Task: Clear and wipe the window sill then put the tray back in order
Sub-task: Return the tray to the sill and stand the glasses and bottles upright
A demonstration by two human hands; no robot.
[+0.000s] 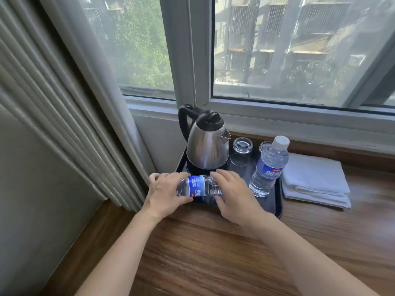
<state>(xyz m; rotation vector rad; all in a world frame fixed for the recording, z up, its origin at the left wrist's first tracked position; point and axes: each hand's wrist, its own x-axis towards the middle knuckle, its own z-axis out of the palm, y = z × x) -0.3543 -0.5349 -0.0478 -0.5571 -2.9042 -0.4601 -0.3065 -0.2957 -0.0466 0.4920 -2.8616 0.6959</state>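
A black tray (275, 201) sits at the left end of the wooden sill (213, 253), close to the curtain (64, 103) and just below the window (277, 50). On the tray's back left corner stands a steel kettle (208, 146) with a black lid and handle, spout turned right. Two glasses stand along the tray's back edge: one (241, 148) just right of the kettle, upside down, and a second (264, 146) partly hidden behind an upright bottle (268, 167). That bottle, white-capped with a blue label, stands near the tray's right edge. A second bottle (198, 186) lies on its side over the tray's front left corner, held between both hands. The left hand (164, 193) wraps around its left end, fingers curled over the top and thumb beneath. The right hand (233, 195) covers its right end with fingers spread loosely over it; whether it truly clasps the bottle or only rests on it cannot be told. Whether this bottle touches the tray is not clear. A folded white cloth (316, 180) lies on the sill just right of the tray, near the back edge.
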